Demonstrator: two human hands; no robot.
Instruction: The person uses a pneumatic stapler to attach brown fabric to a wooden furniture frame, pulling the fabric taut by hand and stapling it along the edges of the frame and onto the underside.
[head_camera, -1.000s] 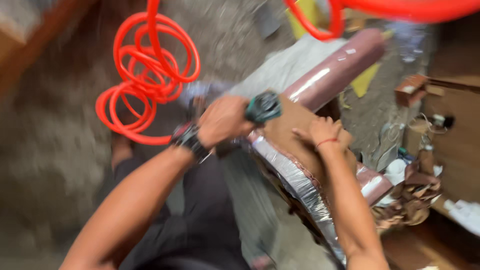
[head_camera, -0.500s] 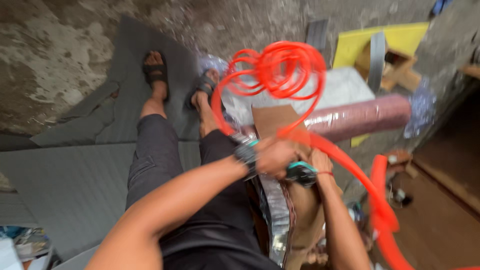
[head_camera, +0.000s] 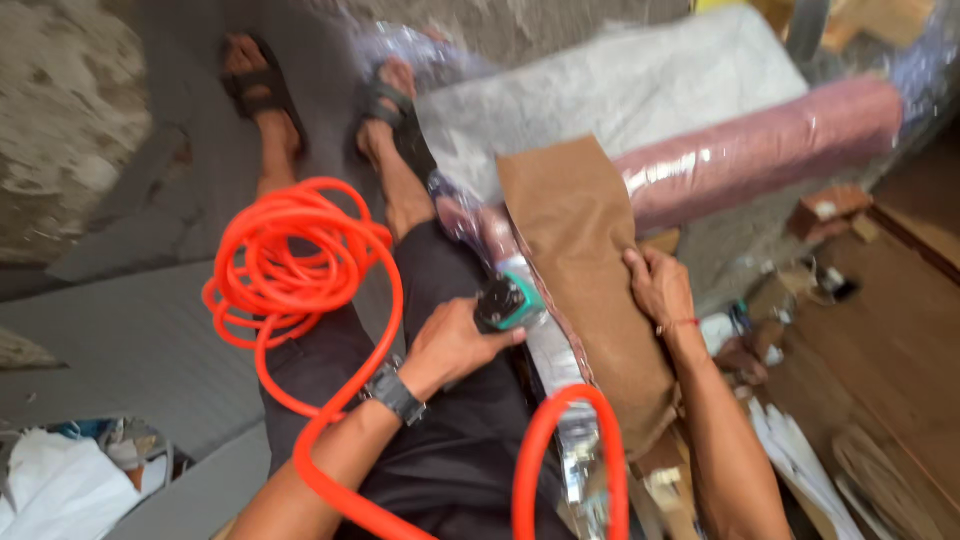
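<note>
Fingers of left hand (head_camera: 452, 345) grip stapler (head_camera: 508, 303); right hand (head_camera: 660, 288) presses brown fabric (head_camera: 585, 260).

Hose coil (head_camera: 300, 265) left of the fabric panel (head_camera: 590, 280)

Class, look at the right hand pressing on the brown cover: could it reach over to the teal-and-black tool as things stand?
Probably yes. The right hand rests flat on the brown cover, holding nothing, and the tool sits close beside it in the left hand. Only a strip of cover lies between them.
</note>
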